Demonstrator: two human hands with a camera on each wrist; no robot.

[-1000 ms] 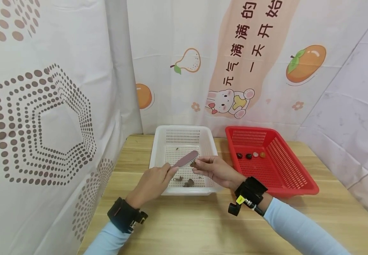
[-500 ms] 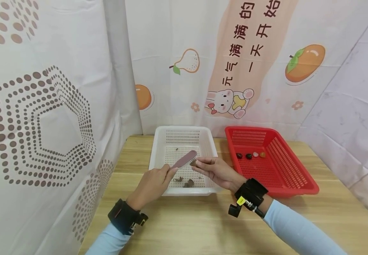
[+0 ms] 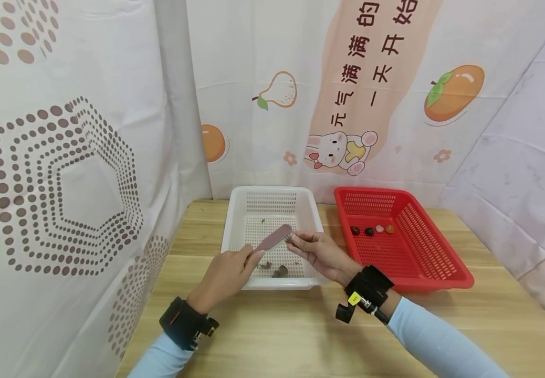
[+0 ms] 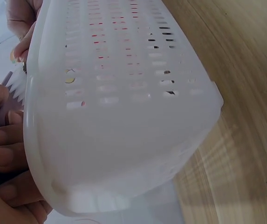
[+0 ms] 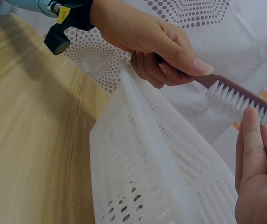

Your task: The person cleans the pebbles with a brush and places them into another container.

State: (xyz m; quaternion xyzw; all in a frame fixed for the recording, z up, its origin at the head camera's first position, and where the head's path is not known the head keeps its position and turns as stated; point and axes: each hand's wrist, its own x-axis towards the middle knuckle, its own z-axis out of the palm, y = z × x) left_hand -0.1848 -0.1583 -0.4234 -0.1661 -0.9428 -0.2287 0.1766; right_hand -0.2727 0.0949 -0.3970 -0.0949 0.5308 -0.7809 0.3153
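Observation:
My left hand [image 3: 227,272] grips the handle of a mauve brush [image 3: 274,238], its fingers curled round it. White bristles [image 5: 236,100] show along the brush's underside in the right wrist view. Thumb and fingertips of my right hand [image 3: 322,253] pinch a small brown lump [image 3: 289,240] right at the bristles near the brush's tip; the fingers mostly hide it. Both hands are over a white plastic basket [image 3: 231,220]. On its floor lie a brown-grey clump [image 3: 280,272], smaller brown bits [image 3: 265,265] and a tiny dark speck [image 3: 263,220].
To the right stands a red plastic basket [image 3: 435,270] holding several small stones: dark ones [image 3: 369,231], a pinkish one [image 3: 379,229] and an amber one [image 3: 390,229]. Both baskets rest on a wood-grain table [image 3: 263,336]. Patterned white curtains [image 3: 149,131] enclose the left and back.
The brush and the right fingertips shift slightly against each other at the bristles. Both hands stay over the white basket, and the baskets have not moved.

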